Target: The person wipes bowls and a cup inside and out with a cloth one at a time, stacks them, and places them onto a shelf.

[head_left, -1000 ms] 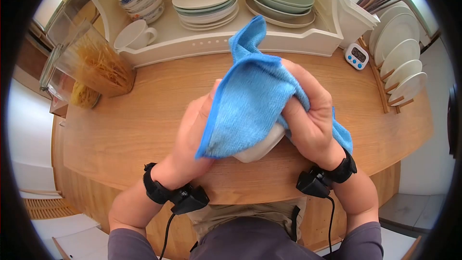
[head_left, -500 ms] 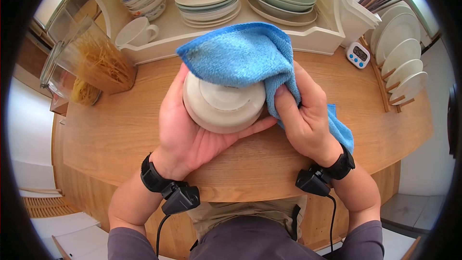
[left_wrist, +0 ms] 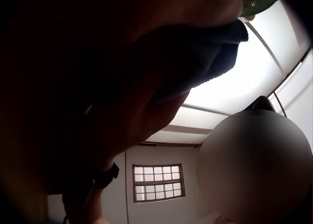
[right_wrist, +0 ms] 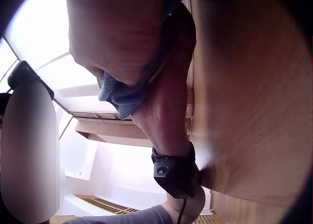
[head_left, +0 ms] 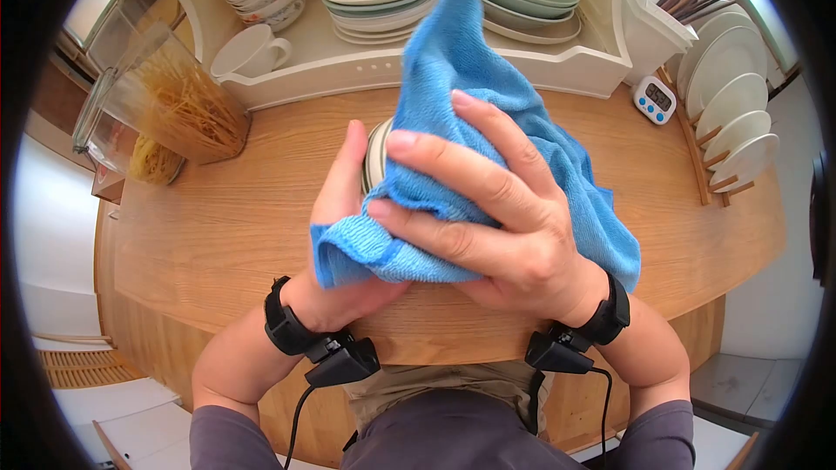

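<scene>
Above the wooden worktop, just in front of the cream dish rack, the right hand lies with fingers spread flat over a blue cloth, pressing it onto a pale bowl whose rim alone shows. Left hand cups the bowl from beneath, its grip curled round it. A pasta jar stands left of the rack.
</scene>
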